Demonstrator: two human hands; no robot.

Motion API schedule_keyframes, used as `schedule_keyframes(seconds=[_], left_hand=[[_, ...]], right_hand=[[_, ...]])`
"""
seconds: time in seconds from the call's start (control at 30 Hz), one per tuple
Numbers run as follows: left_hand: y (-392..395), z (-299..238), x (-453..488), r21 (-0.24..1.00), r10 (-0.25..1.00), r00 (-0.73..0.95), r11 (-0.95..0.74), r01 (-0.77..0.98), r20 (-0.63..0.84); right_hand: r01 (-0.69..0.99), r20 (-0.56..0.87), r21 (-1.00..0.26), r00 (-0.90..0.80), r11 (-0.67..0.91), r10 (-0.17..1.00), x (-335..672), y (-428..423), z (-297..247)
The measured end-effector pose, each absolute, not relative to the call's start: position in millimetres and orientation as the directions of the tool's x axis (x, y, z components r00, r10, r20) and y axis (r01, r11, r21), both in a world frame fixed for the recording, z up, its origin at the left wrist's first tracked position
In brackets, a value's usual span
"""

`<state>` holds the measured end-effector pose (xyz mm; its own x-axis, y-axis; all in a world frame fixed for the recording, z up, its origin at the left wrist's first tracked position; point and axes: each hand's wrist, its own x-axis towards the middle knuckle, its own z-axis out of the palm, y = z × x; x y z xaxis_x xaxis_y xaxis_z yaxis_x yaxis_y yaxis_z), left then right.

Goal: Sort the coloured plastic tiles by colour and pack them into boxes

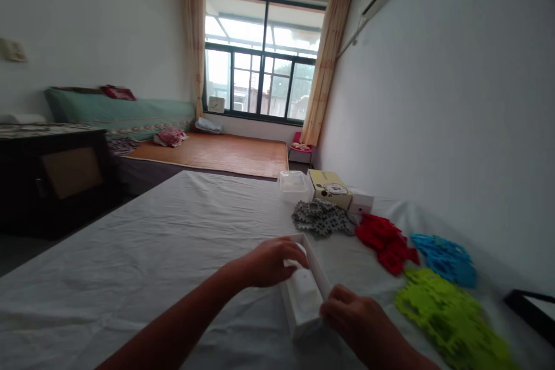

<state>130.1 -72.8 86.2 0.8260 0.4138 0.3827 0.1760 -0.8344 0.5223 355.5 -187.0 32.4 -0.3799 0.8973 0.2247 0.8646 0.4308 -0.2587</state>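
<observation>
A long, narrow white box (295, 324) lies open on the white-covered table, with a smooth white object (303, 286) inside it. My left hand (277, 260) reaches over the box's far end, fingers curled down into it and thumb bent toward them. What those fingers close on, if anything, is blurred against the white inside. At the near right, my right hand (353, 312) grips the box's side wall between thumb and fingers.
Beyond the box lie piles of grey (323, 218), red (385, 243), blue (446, 257) and lime-green interlocking pieces (451, 318). A clear plastic container (292, 182), a yellow box (330, 188) and a smaller white box (361, 201) stand behind. A black-edged object (531, 312) sits far right.
</observation>
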Motion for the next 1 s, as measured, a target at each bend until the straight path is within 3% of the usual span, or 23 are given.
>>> schedule_keyframes(seconds=[0.1,0.17,0.3,0.4,0.47,0.57,0.8,1.0], left_hand=[[-90,92,159,0.377,0.125,0.967,-0.925,0.034,0.221],[-97,95,178,0.282,0.023,0.991,-0.959,-0.014,0.129],[-101,96,204,0.094,-0.029,0.999,-0.995,-0.027,-0.023],[-104,102,211,0.024,-0.011,0.999,-1.0,-0.011,-0.032],[-107,111,211,0.056,-0.022,1.0,-0.998,-0.023,0.011],[-110,128,206,0.21,-0.024,0.997,-0.977,-0.04,0.078],[-106,141,188,0.534,0.169,0.979,-0.841,0.084,0.111],[-96,157,164,0.657,0.347,0.911,-0.744,0.121,0.224]], right_hand=[[0.835,0.236,-0.32,-0.387,0.448,0.891,374,-214,28],[0.801,0.306,-0.378,-0.365,0.464,0.88,380,-224,24],[0.755,0.467,-0.439,-0.271,0.487,0.842,387,-233,16],[0.721,0.501,-0.511,-0.192,0.468,0.844,390,-234,10],[0.691,0.498,-0.561,-0.159,0.457,0.852,393,-235,7],[0.646,0.492,-0.617,-0.13,0.45,0.861,398,-237,4],[0.552,0.453,-0.74,-0.013,0.385,0.891,401,-239,1],[0.567,0.375,-0.759,-0.023,0.321,0.927,402,-244,1]])
